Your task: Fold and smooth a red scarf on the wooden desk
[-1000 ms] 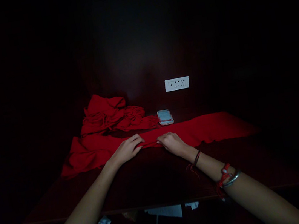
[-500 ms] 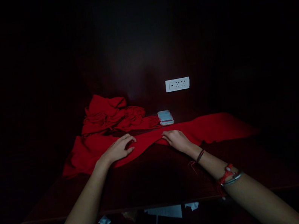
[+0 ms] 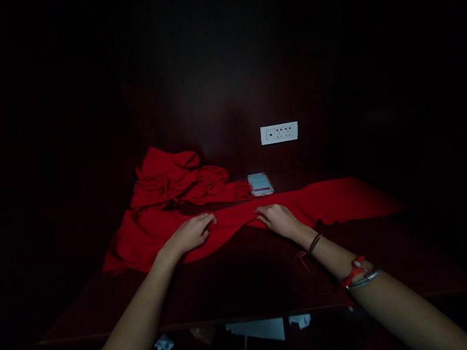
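Across the middle of the frame, a long red cloth (image 3: 340, 200) is spread on a dark table (image 3: 252, 288), lying flatter toward the right and rumpled toward the left. On its left half the left hand (image 3: 192, 234) is rested, palm down; its fingers are curled inward with the thumb close by, but whether any fabric is pinched cannot be made out. By the right hand (image 3: 279, 219), the near edge is touched just right of center; its fingers are bent, tips close together, and a firm hold cannot be confirmed. Above that wrist, a cord (image 3: 315, 242), a red bracelet (image 3: 358, 267) and a bangle (image 3: 366, 279) are worn. Behind the cloth, left of center, a red heap (image 3: 166, 177) is piled, its fringe (image 3: 242, 189) spread toward a phone (image 3: 261, 184) with a blurred screen. Higher up, a white socket (image 3: 279, 133) is set in the wall (image 3: 220, 93). Near the bottom of the frame, a sheet (image 3: 264, 330) is seen between two pale scraps (image 3: 163, 346) below the table's edge.
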A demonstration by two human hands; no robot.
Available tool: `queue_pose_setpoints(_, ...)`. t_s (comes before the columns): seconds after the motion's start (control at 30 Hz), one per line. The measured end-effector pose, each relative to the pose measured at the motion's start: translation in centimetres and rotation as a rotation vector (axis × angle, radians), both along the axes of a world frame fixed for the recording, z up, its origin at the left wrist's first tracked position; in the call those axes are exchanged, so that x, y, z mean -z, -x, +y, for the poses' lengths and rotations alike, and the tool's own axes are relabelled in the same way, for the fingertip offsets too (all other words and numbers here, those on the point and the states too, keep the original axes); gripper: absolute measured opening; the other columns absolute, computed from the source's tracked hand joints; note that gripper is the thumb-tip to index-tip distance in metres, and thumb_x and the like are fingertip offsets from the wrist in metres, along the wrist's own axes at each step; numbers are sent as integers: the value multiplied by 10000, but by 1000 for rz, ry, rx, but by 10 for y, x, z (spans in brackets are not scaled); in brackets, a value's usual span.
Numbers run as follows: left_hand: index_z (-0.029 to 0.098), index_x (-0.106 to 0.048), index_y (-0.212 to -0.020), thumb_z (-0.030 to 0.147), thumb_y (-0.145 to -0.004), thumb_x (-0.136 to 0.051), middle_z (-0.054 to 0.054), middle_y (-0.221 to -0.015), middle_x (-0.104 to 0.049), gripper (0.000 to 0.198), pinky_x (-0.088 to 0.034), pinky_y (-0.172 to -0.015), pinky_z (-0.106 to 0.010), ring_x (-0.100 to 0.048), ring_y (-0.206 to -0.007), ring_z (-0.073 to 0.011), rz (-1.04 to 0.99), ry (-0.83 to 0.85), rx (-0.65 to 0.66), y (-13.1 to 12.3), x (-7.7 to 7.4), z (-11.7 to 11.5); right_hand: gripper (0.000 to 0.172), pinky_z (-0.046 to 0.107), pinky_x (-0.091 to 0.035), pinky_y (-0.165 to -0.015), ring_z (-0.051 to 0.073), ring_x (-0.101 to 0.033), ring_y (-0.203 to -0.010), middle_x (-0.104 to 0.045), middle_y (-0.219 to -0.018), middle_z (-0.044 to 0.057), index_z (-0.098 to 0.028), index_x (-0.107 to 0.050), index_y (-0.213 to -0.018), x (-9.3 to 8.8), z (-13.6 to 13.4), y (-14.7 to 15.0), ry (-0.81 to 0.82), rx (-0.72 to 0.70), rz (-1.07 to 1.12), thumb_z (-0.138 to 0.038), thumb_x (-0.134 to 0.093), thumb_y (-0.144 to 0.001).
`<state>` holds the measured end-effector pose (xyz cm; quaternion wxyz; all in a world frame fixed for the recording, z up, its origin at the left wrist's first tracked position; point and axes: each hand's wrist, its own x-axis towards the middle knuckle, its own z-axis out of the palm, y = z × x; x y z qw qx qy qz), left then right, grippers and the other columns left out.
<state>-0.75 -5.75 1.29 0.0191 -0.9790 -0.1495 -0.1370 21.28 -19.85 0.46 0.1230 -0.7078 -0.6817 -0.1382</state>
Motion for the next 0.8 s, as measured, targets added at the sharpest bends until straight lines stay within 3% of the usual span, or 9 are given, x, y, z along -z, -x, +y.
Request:
queue_pose_setpoints(0.17,169,-480,-950,154,-757,-303,-54,-937,-530,262,-370,-784,-266,-494,-860,-159,-173,-109,-97,13,-21,-5,237,203,-356,-649,136,-554,-761,-610,-846,51,-190,-540,-904,-2,-1,2,-10,-54,12,-290,-338,-833)
queue_pose_setpoints(0.23,179,-488,-958,168,-752,-320,-49,-927,-546,265,-383,-762,-273,-509,-844,-166,-132,-121,-125,26,-26,-10,233,199,-352,-668,130,-547,-775,-606,-849,52,-183,-545,-886,-4,-2,4,-19,-95,11,-273,-336,-836)
queue_pose_setpoints(0.37,215,-524,-944,158,-720,-372,-48,-860,-572,277,-420,-639,-268,-546,-751,-181,167,-121,-131,53,-17,-21,216,197,-348,-696,125,-537,-799,-600,-868,54,-178,-546,-895,-7,-3,9,-21,-146,5,-248,-352,-832)
queue_pose_setpoints(0.53,211,-533,-960,252,-769,-371,-78,-963,-536,253,-398,-762,-301,-525,-849,-192,164,-150,-105,74,0,-32,218,203,-352,-693,131,-536,-789,-602,-850,55,-174,-554,-892,-8,-2,12,-49,-168,1,-247,-358,-828)
queue_pose_setpoints(0.63,203,-487,-1057,259,-761,-386,-100,-1054,-501,318,-395,-782,-311,-506,-913,-209,207,-153,-119,83,0,-27,233,205,-350,-706,132,-534,-808,-602,-871,62,-173,-555,-909,-8,-2,9,-72,-149,9,-253,-351,-831)
queue_pose_setpoints(0.8,227,-445,-1119,87,-688,-388,-90,-1098,-494,457,-379,-801,-327,-491,-955,-208,311,-189,-169,94,-3,-5,260,204,-353,-686,134,-540,-809,-604,-868,66,-176,-556,-901,-8,-3,4,-65,-75,13,-276,-324,-841)
